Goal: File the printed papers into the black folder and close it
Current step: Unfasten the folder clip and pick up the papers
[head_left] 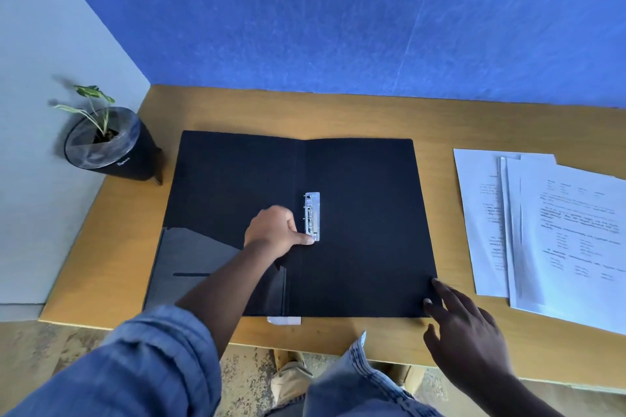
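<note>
The black folder [355, 230] lies open and flat on the wooden table [338, 115], its two covers spread left and right of the centre fold. A metal clip mechanism [312, 217] sits upright along the fold, on the right-hand cover just beside the crease. The lower part of the left cover carries a clear plastic pocket [203, 264].

The left hand [276, 230] rests on the folder at the fold, its fingers curled into a loose fist and its thumb stretched out so the tip touches the lower end of the clip mechanism; this grip holds nothing. A rolled blue denim sleeve [152, 359] covers the forearm.

The right hand [464, 332] hovers over the folder's lower right corner with fingers spread and open, two fingertips at or just on the cover's edge; whether they press on it I cannot tell. It grasps nothing.

The printed papers [555, 230] lie in a loose, fanned stack on the table to the right of the folder, apart from it. A small potted plant [108, 142] stands at the table's far left corner, beside the folder's upper left edge.
</note>
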Demonstrator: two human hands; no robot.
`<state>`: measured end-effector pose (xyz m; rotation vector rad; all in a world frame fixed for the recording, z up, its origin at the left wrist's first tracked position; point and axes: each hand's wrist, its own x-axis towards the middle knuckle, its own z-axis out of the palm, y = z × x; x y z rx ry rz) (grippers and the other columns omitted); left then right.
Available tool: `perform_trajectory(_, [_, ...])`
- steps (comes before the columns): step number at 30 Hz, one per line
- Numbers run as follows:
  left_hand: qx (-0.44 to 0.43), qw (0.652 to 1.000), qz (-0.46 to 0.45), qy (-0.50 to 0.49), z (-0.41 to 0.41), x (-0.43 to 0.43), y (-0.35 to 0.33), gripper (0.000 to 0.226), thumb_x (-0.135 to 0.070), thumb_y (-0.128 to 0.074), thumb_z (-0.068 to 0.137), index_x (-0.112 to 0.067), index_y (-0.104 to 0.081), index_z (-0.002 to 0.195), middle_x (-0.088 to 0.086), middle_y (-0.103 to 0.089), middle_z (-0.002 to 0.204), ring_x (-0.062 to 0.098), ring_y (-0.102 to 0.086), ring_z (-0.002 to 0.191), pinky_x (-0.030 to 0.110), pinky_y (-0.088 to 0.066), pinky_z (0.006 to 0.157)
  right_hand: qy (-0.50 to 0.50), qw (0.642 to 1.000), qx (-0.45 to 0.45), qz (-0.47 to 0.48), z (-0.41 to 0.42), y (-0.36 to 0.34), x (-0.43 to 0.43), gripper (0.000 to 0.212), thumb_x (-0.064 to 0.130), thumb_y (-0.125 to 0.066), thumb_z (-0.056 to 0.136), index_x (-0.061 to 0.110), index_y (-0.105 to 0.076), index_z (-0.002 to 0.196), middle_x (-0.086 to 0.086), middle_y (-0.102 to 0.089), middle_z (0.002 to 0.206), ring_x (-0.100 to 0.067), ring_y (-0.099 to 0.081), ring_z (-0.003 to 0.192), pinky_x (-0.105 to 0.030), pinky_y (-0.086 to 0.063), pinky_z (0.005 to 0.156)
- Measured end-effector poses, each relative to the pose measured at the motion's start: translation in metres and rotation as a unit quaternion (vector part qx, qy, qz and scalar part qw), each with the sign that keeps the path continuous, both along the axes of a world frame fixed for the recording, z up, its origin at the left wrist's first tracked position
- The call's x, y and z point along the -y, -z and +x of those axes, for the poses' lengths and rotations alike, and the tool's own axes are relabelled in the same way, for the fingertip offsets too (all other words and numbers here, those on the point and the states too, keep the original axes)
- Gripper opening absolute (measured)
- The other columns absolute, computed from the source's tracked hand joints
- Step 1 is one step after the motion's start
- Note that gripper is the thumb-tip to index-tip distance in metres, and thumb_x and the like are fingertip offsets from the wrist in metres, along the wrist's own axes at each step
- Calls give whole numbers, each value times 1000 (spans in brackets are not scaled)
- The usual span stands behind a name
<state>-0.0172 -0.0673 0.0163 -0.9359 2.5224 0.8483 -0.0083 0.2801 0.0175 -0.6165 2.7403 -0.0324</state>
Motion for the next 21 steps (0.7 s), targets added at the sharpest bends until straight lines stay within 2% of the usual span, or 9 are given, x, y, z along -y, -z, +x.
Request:
perform_trajectory(2, [8, 1000, 11, 11, -2, 5, 2, 51, -57, -89, 55, -18, -56, 59, -4, -65, 58, 17, -65, 62, 27, -42, 50, 2, 1000, 1, 8, 0, -1, 0, 39, 21, -82, 56, 24, -77, 94, -3, -65, 129, -25, -63, 113, -43, -55, 81])
perform_trajectory(6, [-5, 995, 100, -21, -6, 15, -2, 64, -68, -84, 51, -14, -53, 62, 3, -69, 53, 20, -72, 55, 36, -57, 57, 13, 1000, 7, 20, 1, -3, 2, 40, 21, -82, 56, 25, -77, 95, -2, -65, 130, -23, -63, 115, -43, -55, 82])
perform_trajectory(9, [-49, 982, 176, -49, -9, 19, -7, 60, -66, -78, 64, -12, -52, 66, 4, -68, 61, 17, -69, 50, 33, -55, 53, 18, 1000, 7, 23, 2, -2, 3, 41, 19, -83, 55, 24, -77, 96, -3, -65, 130, -24, -64, 114, -44, -55, 81])
perform_trajectory(13, [-140, 957, 239, -82, -21, 14, -12, 50, -56, -68, 84, -6, -60, 83, 5, -68, 67, 14, -54, 42, 27, -48, 46, 28, 999, 4, 23, 2, -1, 5, 40, 18, -82, 56, 24, -76, 95, -4, -64, 131, -26, -64, 113, -44, -55, 81])
perform_trajectory(15, [-180, 949, 228, -118, -33, 13, -9, 43, -52, -65, 88, -11, -56, 76, 3, -66, 62, 14, -50, 41, 28, -44, 46, 31, 999, 2, 18, 3, 0, 6, 40, 17, -83, 54, 24, -76, 94, -5, -65, 129, -27, -65, 111, -44, -55, 80])
perform_trajectory(17, [-191, 956, 183, -130, -47, 15, -5, 43, -54, -63, 87, -16, -55, 70, -1, -66, 58, 15, -53, 44, 31, -45, 50, 33, 999, -7, 9, 5, 2, 7, 43, 15, -86, 51, 23, -77, 92, -6, -67, 127, -29, -66, 109, -45, -56, 78])
perform_trajectory(21, [-147, 980, 85, -107, -74, 18, 0, 38, -50, -60, 90, -15, -62, 75, -2, -71, 69, 21, -68, 68, 35, -53, 59, 30, 1000, -10, -1, 5, 8, 5, 50, 15, -86, 44, 20, -77, 93, -6, -67, 126, -27, -67, 108, -44, -57, 74])
